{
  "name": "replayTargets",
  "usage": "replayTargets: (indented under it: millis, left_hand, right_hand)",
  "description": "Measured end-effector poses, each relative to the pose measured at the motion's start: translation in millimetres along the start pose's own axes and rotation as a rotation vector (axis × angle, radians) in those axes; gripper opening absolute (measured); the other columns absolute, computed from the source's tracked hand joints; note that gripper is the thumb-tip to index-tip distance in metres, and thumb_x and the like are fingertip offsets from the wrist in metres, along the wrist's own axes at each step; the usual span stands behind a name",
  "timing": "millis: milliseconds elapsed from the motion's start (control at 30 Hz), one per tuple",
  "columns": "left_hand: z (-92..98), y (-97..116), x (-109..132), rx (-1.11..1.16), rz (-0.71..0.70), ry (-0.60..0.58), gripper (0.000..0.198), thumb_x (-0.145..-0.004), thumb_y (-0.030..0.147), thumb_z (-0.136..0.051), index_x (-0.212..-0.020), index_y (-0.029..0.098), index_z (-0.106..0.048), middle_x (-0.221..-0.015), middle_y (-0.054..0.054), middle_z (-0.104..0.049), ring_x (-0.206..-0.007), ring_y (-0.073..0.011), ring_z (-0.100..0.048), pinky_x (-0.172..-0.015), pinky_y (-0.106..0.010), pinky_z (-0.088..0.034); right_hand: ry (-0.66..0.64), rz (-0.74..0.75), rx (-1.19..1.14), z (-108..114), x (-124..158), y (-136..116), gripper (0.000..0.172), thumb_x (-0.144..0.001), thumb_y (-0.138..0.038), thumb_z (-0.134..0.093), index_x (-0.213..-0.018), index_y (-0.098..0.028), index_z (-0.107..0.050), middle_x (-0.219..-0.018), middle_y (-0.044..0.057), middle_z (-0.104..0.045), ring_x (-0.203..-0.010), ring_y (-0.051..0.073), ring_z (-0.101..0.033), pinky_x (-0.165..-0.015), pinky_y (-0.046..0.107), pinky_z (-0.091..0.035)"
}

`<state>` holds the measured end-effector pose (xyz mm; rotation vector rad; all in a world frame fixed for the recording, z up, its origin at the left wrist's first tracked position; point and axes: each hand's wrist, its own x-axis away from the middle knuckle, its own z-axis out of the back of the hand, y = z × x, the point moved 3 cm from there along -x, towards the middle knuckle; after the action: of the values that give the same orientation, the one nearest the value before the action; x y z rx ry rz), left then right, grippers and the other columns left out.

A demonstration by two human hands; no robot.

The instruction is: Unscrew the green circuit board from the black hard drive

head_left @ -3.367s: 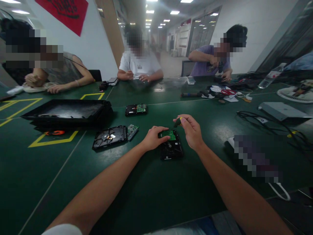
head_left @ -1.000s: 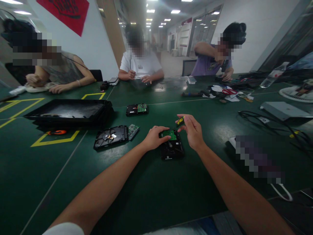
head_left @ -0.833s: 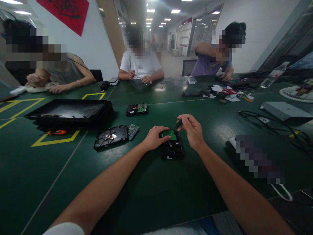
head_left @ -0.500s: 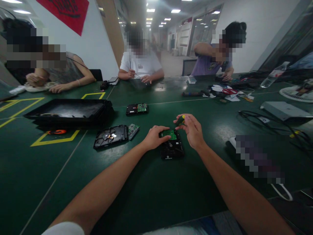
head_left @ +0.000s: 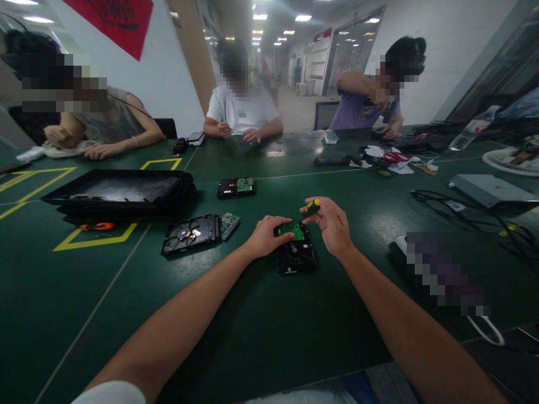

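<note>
A black hard drive (head_left: 295, 259) lies on the green table in front of me, its green circuit board (head_left: 297, 231) facing up at the far end. My left hand (head_left: 269, 235) grips the drive's left side, with the thumb across the board. In my right hand (head_left: 330, 224), the fingers are closed round a screwdriver (head_left: 311, 208) with a yellow and dark handle. It slants down towards the board's far right corner; its tip is too small to make out. To the left lies another hard drive (head_left: 189, 234), with a loose circuit board (head_left: 229, 225) at its right end.
A third drive (head_left: 236, 187) lies farther back. Black trays (head_left: 122, 188) stand at left, near an orange-handled tool (head_left: 99, 226). Cables (head_left: 446, 205), a grey metal box (head_left: 492, 189) and a bottle (head_left: 474, 129) are at right. Three people sit across the table.
The screwdriver handle has turned and tilted in my right hand, so more of its yellow shows. My left hand and the drive have stayed put.
</note>
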<state>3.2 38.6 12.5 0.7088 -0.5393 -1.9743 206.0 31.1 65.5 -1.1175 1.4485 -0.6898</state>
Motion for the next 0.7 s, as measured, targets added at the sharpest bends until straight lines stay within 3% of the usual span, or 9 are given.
replayTargets:
  millis: [233,400,567,700]
  left_hand:
    - [1.5,1.2,0.0,0.015,0.01,-0.009,0.05,-0.093,0.049,-0.074,-0.139,0.029,-0.067,-0.137,-0.006,-0.072,-0.126,-0.0318,-0.06,-0.111,-0.051,-0.046]
    - [-0.6,-0.7,-0.2,0.021,0.001,0.0,0.05,-0.093,0.047,-0.075,-0.139,0.028,-0.067,-0.136,-0.006,-0.073,-0.125,-0.0306,-0.061,-0.111,-0.05,-0.046]
    - [-1.1,-1.4,-0.1,0.014,0.007,-0.004,0.05,-0.093,0.047,-0.074,-0.139,0.029,-0.067,-0.136,-0.006,-0.073,-0.125,-0.0304,-0.061,-0.111,-0.05,-0.046]
    - [-0.6,-1.4,-0.2,0.014,0.005,-0.003,0.051,-0.093,0.048,-0.074,-0.139,0.028,-0.067,-0.136,-0.006,-0.073,-0.125,-0.0302,-0.061,-0.111,-0.05,-0.046]
  right_hand:
    - [0.046,0.027,0.198,3.5,0.5,-4.2,0.03,-0.098,-0.053,-0.066,-0.111,-0.028,-0.075,-0.111,0.005,-0.067,-0.082,0.014,-0.065,-0.059,0.025,-0.059]
    - [0.024,-0.005,0.129,-1.0,1.8,-5.8,0.03,-0.098,-0.053,-0.066,-0.107,-0.026,-0.073,-0.102,0.005,-0.07,-0.095,0.019,-0.07,-0.067,0.029,-0.063]
    - [0.041,-0.008,0.135,-2.2,2.1,-7.2,0.03,-0.097,-0.052,-0.069,-0.106,-0.024,-0.07,-0.095,0.004,-0.072,-0.08,0.014,-0.068,-0.063,0.026,-0.059]
    - [0.028,-0.015,0.121,-2.6,1.8,-7.8,0.031,-0.096,-0.053,-0.07,-0.106,-0.024,-0.07,-0.096,0.004,-0.072,-0.085,0.016,-0.069,-0.062,0.025,-0.059]
